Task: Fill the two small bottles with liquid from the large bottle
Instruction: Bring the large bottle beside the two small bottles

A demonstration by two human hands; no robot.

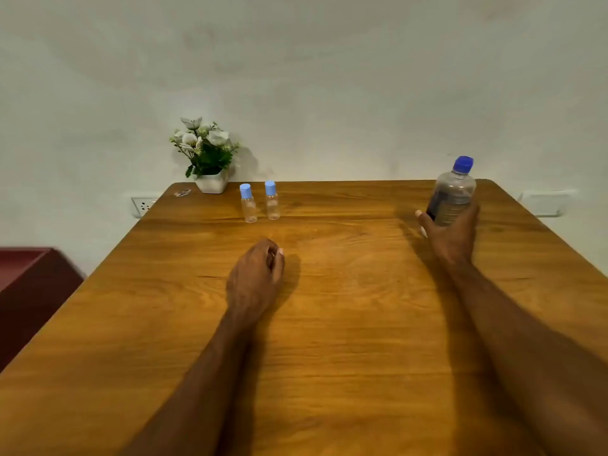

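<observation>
The right hand (452, 230) grips the large bottle (453, 194) low on its body, fingers and thumb curled round it from behind, with the thumb tip showing on the bottle's left side. The bottle is clear with a dark label and a dark blue cap, still screwed on, and it leans slightly to the right; whether its base touches the desk (345, 340) cannot be told, as the hand hides it.

The left hand (256, 274) lies out over the middle of the desk, well apart from the right hand, its fingers loosely curled inward and holding nothing. Whether it rests on the wood or hangs just above it cannot be told.

Beyond the left hand stand the two small bottles, upright and side by side near the far edge: the left small bottle (248, 204) and the right small bottle (272, 200), each clear with a light blue cap on. They stand close together but apart, and both look empty.

Further beyond and to the left of them sits a white pot of flowers (205, 153) against the wall
</observation>
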